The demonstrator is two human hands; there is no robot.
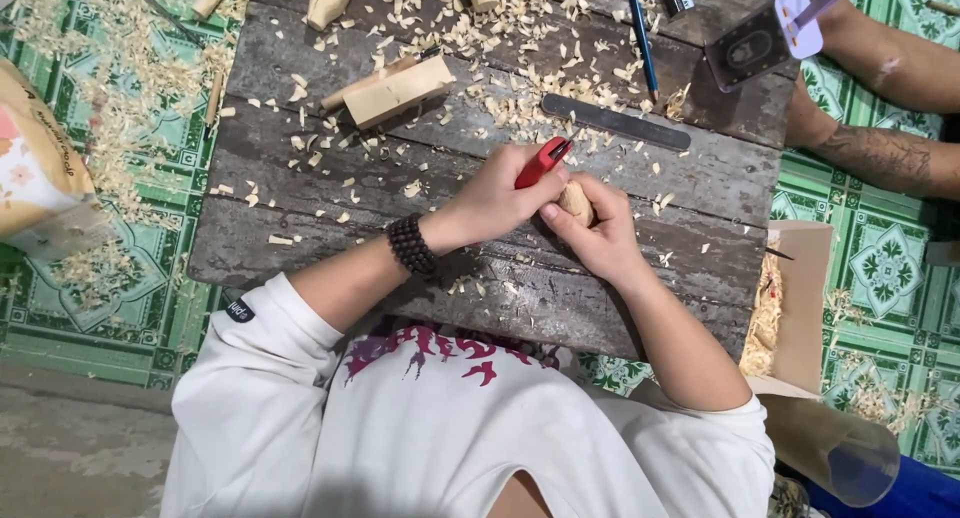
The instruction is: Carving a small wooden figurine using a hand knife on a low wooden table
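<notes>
Wood piece [577,202], small and pale, sits clamped in the right hand [598,236] just above the table [480,278]. Left hand [497,200] is closed around a red-handled knife [541,162] at its tip. Carving looks under way; the next cut calls for a short, controlled stroke clear of the holding fingers.

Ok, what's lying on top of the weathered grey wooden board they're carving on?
The weathered grey wooden board carries pale shavings, a light wooden mallet and a flat dark metal file. Both hands hide the board beneath them.

1. I see a weathered grey plank tabletop [300,233] strewn with pale wood shavings [500,93].
2. A rectangular light wooden block [398,91], a flat dark metal file [615,121] and a blue pencil [641,38] lie on it.
</notes>
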